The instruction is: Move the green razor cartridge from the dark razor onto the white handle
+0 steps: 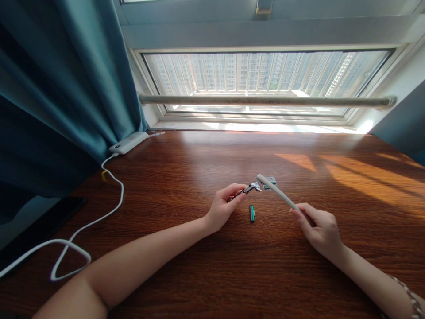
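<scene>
My left hand [223, 205] grips a dark razor handle [248, 189] whose silver head points right. My right hand [319, 231] holds a long pale brush-like stick [276, 191] by its lower end. The stick's tip sits against the razor's silver head. A small green and black razor cartridge [252, 213] lies on the wooden table [186, 177] between my hands. Just behind the stick's tip lies a clear packet of green cartridges [270, 182].
A white power bank [129, 142] rests at the table's back left, by the teal curtain [59, 88]. Its white cable [79, 230] loops across the left side. A dark flat screen [40, 226] lies at the left edge. A window rail [265, 101] runs behind.
</scene>
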Available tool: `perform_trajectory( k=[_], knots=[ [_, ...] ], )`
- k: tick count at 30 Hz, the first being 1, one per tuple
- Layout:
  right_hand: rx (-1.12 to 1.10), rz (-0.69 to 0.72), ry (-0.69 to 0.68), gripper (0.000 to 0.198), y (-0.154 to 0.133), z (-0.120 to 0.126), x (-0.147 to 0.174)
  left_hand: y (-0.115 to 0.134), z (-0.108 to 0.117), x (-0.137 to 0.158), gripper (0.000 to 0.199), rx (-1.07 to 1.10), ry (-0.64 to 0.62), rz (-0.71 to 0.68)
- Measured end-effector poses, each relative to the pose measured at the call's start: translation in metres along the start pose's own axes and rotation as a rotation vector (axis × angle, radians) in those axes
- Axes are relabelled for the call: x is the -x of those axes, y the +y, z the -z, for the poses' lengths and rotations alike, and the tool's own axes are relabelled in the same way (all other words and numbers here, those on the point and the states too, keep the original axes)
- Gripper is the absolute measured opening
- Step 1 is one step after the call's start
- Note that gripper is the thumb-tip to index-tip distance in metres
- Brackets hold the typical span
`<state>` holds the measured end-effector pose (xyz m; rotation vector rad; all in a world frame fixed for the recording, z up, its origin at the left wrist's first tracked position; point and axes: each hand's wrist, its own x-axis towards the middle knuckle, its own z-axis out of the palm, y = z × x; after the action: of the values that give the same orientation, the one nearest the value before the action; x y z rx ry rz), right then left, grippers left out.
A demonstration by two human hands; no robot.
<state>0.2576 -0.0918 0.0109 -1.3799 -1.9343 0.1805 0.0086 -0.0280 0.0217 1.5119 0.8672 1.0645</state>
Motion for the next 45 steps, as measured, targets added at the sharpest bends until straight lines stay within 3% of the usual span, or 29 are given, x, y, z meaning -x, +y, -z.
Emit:
perform_trajectory(
  k=[2,7,12,17,22,28,32,37,42,45],
  knots=[
    [-0.015,-0.038,0.012,0.017,0.0007,0.0003,0.0,-0.0001,-0.0001,0.0,0.025,0.006,0.001,0.0],
    [-0.041,0.031,-0.04,0.016,0.0009,0.0006,-0.0004,0.0004,-0.0004,0.0003,0.025,0.018,0.001,-0.009],
    [-0.041,-0.094,0.005,0.019,0.0032,-0.0001,-0.0006,0.0002,0.0004,0.0003,0.024,0.024,0.0,0.011],
    [-0.051,-0.027,-0.041,0.019,0.0008,0.0001,-0.0009,-0.0038,0.0012,-0.0008,0.03,0.059,0.022,0.07],
    [-0.076,-0.147,-0.006,0.019,0.0006,0.0009,-0.0014,-0.0028,0.0007,-0.0011,0.029,0.036,0.021,0.041],
    [-0.057,-0.009,-0.064,0.018,-0.0008,0.0019,-0.0008,0.0026,0.0029,-0.0016,0.031,-0.034,-0.037,0.011],
    [-0.028,-0.073,0.007,0.018,-0.001,0.0017,-0.0011,0.0029,0.0029,-0.002,0.029,-0.044,-0.04,-0.002],
    [-0.022,0.01,-0.025,0.018,-0.0026,0.0021,-0.0014,0.0012,0.0015,-0.0024,0.025,-0.045,-0.034,-0.007],
    [0.02,-0.05,0.043,0.019,-0.0008,0.0016,-0.0007,-0.002,0.0011,-0.0021,0.023,-0.033,-0.008,-0.013],
    [0.012,0.02,0.009,0.017,-0.0008,0.0017,-0.0005,-0.0023,0.0007,-0.0017,0.021,-0.031,-0.004,-0.017]
  ],
)
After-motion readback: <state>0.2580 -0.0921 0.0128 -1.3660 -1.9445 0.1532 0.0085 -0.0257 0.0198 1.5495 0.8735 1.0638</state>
